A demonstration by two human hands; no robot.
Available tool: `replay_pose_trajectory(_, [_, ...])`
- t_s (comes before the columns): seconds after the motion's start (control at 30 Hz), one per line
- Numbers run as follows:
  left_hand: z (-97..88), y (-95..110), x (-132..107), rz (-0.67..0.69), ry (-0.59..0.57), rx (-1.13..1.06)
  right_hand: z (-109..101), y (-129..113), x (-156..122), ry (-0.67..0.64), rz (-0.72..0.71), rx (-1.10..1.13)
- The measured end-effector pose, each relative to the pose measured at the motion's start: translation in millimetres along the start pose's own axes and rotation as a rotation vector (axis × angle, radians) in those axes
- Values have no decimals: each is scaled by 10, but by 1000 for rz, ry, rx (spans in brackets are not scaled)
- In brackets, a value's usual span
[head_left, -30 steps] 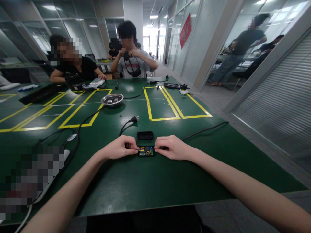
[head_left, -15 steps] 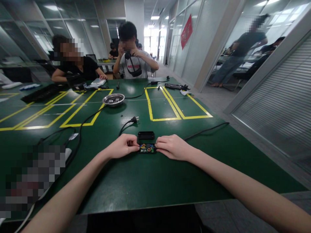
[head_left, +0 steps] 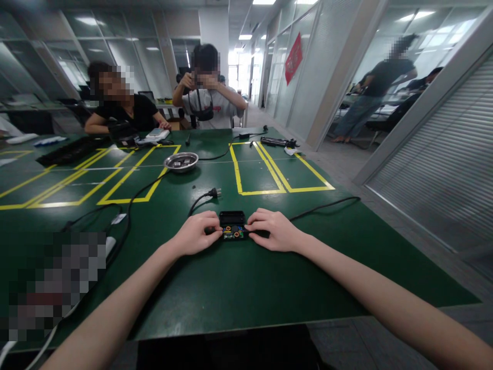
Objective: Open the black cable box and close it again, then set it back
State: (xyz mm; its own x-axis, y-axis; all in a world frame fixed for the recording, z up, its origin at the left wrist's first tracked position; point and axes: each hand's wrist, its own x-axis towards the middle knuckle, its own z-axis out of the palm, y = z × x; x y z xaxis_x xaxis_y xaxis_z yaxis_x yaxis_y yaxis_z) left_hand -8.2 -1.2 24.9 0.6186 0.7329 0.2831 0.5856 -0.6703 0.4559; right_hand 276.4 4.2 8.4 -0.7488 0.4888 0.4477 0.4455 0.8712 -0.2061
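Observation:
Between my hands lies a small open power adapter, its circuit board showing coils and colourful parts in a black half-case. The other black case half lies right behind it, hollow side up, touching or almost touching. My left hand pinches the adapter's left end, where thumb and fingertips cover the cord. At the right end, my right hand has thumb and fingers closed on the edge; its fingertips partly hide the cord there. A black plug on a cord lies beyond my left hand. Another black cord runs off to the right.
A metal bowl with small metal pieces stands farther back on the green table. Yellow tape marks rectangles there. A blurred-out power strip lies at left. Two people sit across; a black tripod-like item lies at the far edge.
The adapter's board half now sits closer to the empty case half, with both hands still at its ends. My right fingers have spread slightly. The view has tilted a little.

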Motion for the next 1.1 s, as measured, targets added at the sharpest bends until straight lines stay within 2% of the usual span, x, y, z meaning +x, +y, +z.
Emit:
replay_pose_trajectory(0.13, [31, -24, 5, -22, 27, -36, 115, 34, 46, 153, 153, 57])
replay_pose_trajectory(0.23, [21, -32, 10, -54, 35, -70, 200, 56, 69, 108, 236, 21])
replay_pose_trajectory(0.33, [19, -60, 12, -100, 63, -82, 232, 66, 70, -11, 255, 28])
replay_pose_trajectory(0.4, [32, -96, 11, -141, 105, -72, 224, 67, 65, -36, 256, 46])
replay_pose_trajectory(0.47, [54, -131, 7, -171, 136, -67, 210, 71, 61, -25, 254, 64])
replay_pose_trajectory(0.57, [80, -151, 3, -185, 102, -109, 198, 89, 56, 19, 251, 112])
replay_pose_trajectory(0.67, [85, -126, 11, -199, 77, -189, 196, 98, 57, 84, 235, 223])
replay_pose_trajectory(0.83, [75, -76, 36, -240, 122, -314, 179, 35, 80, 155, 250, 409])
replay_pose_trajectory(0.97, [52, -30, 52, -229, 110, -346, 170, -11, 106, 153, 346, 507])
replay_pose_trajectory(1.1, [37, -5, 57, -222, 115, -393, 161, -9, 117, 118, 347, 539])
